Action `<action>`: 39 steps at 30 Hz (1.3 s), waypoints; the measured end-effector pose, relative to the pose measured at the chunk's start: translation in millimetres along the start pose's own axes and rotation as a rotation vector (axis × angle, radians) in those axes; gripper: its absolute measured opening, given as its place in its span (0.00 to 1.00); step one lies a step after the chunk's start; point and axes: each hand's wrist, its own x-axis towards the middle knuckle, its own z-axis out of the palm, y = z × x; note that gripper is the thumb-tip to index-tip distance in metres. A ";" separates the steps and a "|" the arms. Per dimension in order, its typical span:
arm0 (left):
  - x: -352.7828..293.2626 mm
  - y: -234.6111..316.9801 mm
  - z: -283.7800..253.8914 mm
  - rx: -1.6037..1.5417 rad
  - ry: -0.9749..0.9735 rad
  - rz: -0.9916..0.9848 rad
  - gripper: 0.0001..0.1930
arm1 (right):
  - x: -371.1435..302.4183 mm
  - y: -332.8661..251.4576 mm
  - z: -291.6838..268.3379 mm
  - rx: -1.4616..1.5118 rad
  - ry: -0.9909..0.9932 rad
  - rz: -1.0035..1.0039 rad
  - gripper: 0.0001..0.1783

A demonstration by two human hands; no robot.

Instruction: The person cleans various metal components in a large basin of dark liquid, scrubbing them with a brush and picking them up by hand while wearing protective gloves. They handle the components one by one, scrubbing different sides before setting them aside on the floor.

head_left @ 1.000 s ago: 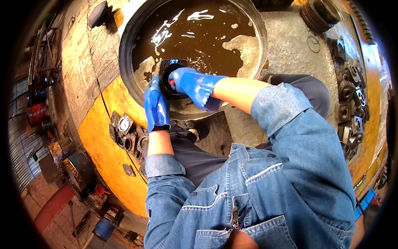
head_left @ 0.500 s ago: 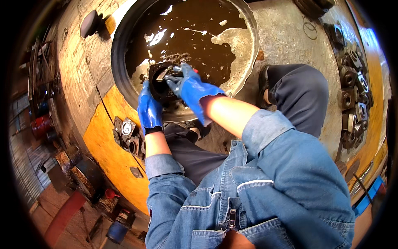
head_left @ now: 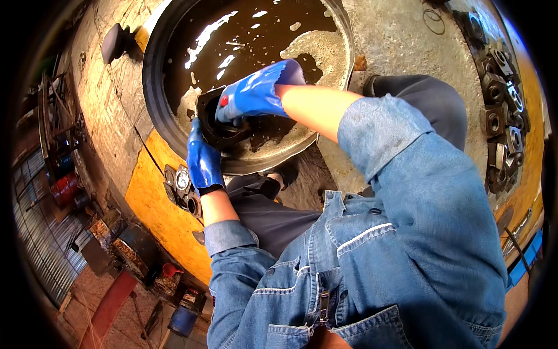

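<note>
At the near left side of the wide basin (head_left: pixel 156 75), the left hand (head_left: pixel 204 160), in a blue glove, grips the left edge of a dark metal part (head_left: pixel 224 139); how far its fingers wrap beneath is hidden. The right hand (head_left: pixel 235 102), gloved too, bends its fingers into the round hole of that part. A small red piece (head_left: pixel 224 101) shows at this hand, but whether the hand is clamped on it I cannot tell.

The part sits tilted inside the basin, low over the brown liquid (head_left: pixel 250 35). It looks like cast metal, so I judge it heavy for its size, stiff, and unlikely to dent under finger pressure. Its wet, shiny look suggests a slippery surface, and smooth gloves probably add to that. The squared outer edge seems the surest hold, with the thumb over the rim and the fingers underneath; the hole's wall could serve the other hand.

Beyond the hands, pale foam (head_left: pixel 322 43) lies along the basin's right side. Similar metal parts lie on the yellow board (head_left: pixel 157 195) at left, and more metal pieces (head_left: pixel 495 90) lie grouped at far right.
</note>
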 end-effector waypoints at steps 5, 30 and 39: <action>-5.7 5.5 -0.8 -0.046 0.073 -0.013 0.19 | -2.6 -42.0 -17.0 -0.702 -0.272 -0.095 0.13; -15.1 75.7 -4.1 -0.680 0.105 -0.334 0.23 | 23.9 -66.1 -5.5 -0.606 -0.362 0.252 0.17; -12.5 89.7 -2.2 -0.610 0.092 -0.421 0.23 | -19.9 24.5 46.8 0.063 0.628 0.121 0.35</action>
